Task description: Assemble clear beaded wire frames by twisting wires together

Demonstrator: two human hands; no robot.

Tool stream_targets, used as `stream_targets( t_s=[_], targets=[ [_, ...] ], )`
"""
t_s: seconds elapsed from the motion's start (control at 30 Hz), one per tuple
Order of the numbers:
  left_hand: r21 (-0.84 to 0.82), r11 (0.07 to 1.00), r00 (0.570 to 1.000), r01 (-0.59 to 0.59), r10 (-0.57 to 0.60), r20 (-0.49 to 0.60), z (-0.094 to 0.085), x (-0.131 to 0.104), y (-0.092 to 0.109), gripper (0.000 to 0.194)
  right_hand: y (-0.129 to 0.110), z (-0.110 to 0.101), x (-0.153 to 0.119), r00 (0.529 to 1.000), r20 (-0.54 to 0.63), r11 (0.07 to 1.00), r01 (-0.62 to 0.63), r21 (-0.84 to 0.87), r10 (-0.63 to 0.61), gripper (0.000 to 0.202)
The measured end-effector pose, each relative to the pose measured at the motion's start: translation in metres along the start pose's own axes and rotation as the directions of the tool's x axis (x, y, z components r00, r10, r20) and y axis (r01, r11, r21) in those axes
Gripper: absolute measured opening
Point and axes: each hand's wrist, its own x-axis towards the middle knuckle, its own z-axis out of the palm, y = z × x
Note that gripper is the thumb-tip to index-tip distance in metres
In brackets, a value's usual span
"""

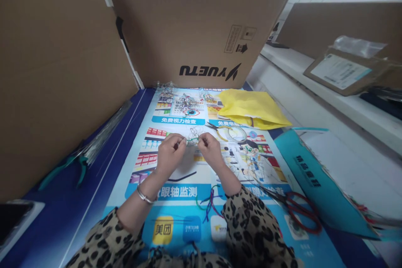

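Note:
My left hand [171, 153] and my right hand [212, 148] meet over the middle of the printed mat, fingertips pinched. A thin green strand [192, 139] stretches between them, gripped by both; whether it is thread or coated wire is hard to tell. Just behind it lies a loose tangle of fine wire [197, 131]. Beyond my right hand are small scissors [222, 132] with yellowish handles, beside a pale ring [238, 134]. Short coloured cords [210, 205] in green, red and blue lie nearer me, by my right forearm.
Cardboard walls [201, 21] stand behind and left. A yellow pouch [251, 106], red-handled scissors [303, 213] and a teal box [317, 176] are on the right. Wire clumps [187, 102] lie at the back; pliers [82, 169], straight wires [105, 136] and a phone-like device [19, 222] at left.

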Motion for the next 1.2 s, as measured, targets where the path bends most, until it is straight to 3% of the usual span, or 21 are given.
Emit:
stream_targets(
  t_s=[0.1, 0.17, 0.27, 0.37, 0.5, 0.63, 0.77, 0.97, 1.13, 1.2],
  targets=[
    [-0.201, 0.961, 0.977, 0.192, -0.167, 0.134, 0.0, 0.001, 0.007, 0.019, -0.001, 0.0, 0.0, 1.0, 0.01, 1.0, 0.001, 0.013, -0.001, 0.008],
    [-0.327, 0.878, 0.923, 0.349, -0.263, 0.28, 0.0, 0.0, 0.009, 0.021, -0.002, 0.001, -0.001, 1.0, 0.017, 1.0, -0.001, 0.016, 0.001, 0.008],
    [-0.398, 0.8, 0.868, 0.449, -0.285, 0.406, 0.002, -0.001, 0.009, 0.027, -0.004, 0.0, -0.002, 1.0, 0.029, 0.999, -0.008, 0.035, 0.007, 0.008],
    [-0.36, 0.843, 0.891, 0.399, -0.264, 0.369, 0.004, 0.0, 0.006, 0.025, -0.007, -0.001, -0.002, 0.999, 0.046, 0.997, -0.027, 0.072, 0.023, 0.008],
    [-0.193, 0.937, 0.93, 0.291, -0.23, 0.288, 0.008, 0.0, 0.001, 0.015, -0.011, -0.003, -0.003, 0.995, 0.081, 0.991, -0.066, 0.12, 0.056, 0.008],
    [-0.011, 0.995, 0.965, 0.097, -0.091, 0.245, 0.011, -0.001, -0.001, 0.009, -0.013, -0.003, -0.004, 0.993, 0.108, 0.99, -0.063, 0.126, 0.05, 0.008],
    [0.152, 0.987, 0.97, -0.06, 0.021, 0.244, 0.012, -0.005, 0.0, 0.015, -0.016, -0.001, -0.007, 0.996, 0.085, 0.998, 0.025, 0.053, -0.03, 0.008],
    [0.341, 0.928, 0.963, -0.15, 0.059, 0.262, 0.01, -0.008, -0.001, 0.016, -0.016, 0.0, -0.01, 0.976, 0.103, 0.98, 0.195, -0.034, -0.191, 0.01],
    [0.346, 0.928, 0.969, -0.139, 0.056, 0.24, 0.008, -0.005, -0.006, 0.018, -0.011, -0.002, -0.009, 0.966, 0.017, 0.962, 0.259, -0.086, -0.258, 0.015],
    [0.335, 0.932, 0.967, -0.138, 0.054, 0.247, 0.007, -0.005, -0.006, 0.019, -0.009, -0.002, -0.009, 0.947, 0.033, 0.933, 0.321, -0.163, -0.32, 0.02]
  ],
)
